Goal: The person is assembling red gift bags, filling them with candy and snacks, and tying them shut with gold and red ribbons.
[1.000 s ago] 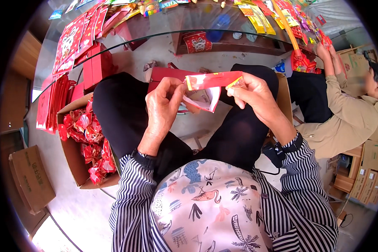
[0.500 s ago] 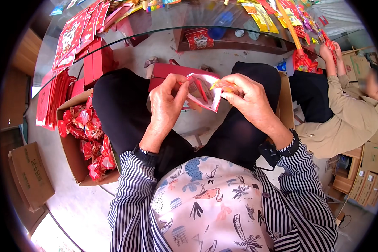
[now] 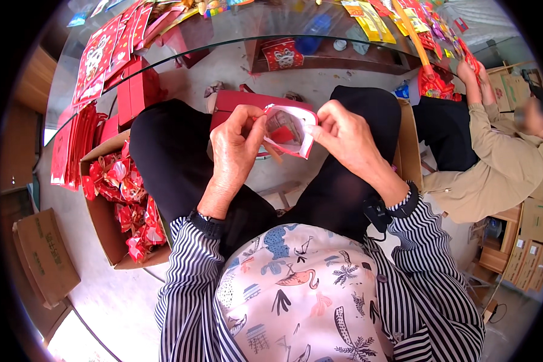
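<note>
Above my lap, a small red bag (image 3: 294, 116) with a white inner side is spread at its mouth. My left hand (image 3: 236, 148) pinches its left edge between thumb and fingers. At the right edge, my right hand (image 3: 351, 137) is closed with its thumb and fingertips at the rim; its fingers partly hide the grip. Some small packets, one of them reddish, show down inside the bag, too blurred to name. A red box (image 3: 226, 104) lies behind the bag, between my knees.
A carton (image 3: 99, 238) of filled red bags (image 3: 127, 187) stands by my left leg. Ahead is a glass table (image 3: 223, 27) with flat red bags (image 3: 96, 57) and colourful packets (image 3: 371, 27). Folded red bags (image 3: 69, 148) stand at left. A co-worker (image 3: 501, 145) sits at right.
The yellow-and-orange packet in my right hand has left the fingers, apparently into the bag. My right hand now touches the rim, and the mouth is spread wider.
</note>
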Tool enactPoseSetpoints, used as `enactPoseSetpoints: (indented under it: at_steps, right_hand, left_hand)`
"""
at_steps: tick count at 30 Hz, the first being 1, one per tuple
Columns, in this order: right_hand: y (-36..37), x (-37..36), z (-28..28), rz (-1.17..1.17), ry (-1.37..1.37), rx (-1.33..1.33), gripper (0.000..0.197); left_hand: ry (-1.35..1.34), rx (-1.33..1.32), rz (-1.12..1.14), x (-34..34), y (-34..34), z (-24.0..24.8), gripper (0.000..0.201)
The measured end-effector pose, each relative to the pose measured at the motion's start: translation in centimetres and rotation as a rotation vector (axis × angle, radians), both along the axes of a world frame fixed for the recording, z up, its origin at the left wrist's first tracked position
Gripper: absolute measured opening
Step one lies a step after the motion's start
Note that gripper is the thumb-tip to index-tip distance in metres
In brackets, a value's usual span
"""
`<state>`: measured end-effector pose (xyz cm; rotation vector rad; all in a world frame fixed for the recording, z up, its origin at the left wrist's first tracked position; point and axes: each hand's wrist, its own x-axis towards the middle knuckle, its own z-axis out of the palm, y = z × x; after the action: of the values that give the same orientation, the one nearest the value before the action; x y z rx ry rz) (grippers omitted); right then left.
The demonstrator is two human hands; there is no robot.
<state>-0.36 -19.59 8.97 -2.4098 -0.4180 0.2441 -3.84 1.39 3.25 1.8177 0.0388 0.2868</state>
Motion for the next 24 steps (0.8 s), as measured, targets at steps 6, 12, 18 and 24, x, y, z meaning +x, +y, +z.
enactPoseSetpoints:
  at_steps: [6, 12, 18, 24]
  right_hand:
    - [1.1, 0.9, -0.3, 0.058, -0.094, 0.026, 0.017]
    - [1.6, 3.2, -0.5, 0.191, -0.138, 0.022, 0.014]
    - [2.3, 3.0, -0.6, 0.208, -0.218, 0.102, 0.011]
    - [1.8, 3.6, -0.7, 0.226, -0.266, 0.130, 0.010]
  left_hand:
    - [-0.054, -0.039, 0.049, -1.3, 0.0, 1.9, 0.004]
    - [0.037, 0.001, 0.046, -3.1, 1.1, 1.3, 0.007]
    - [-0.148, 0.264, -0.002, -2.7, 2.2, 3.3, 0.019]
    - [-0.243, 0.824, -0.174, -1.2, 2.6, 3.7, 0.051]
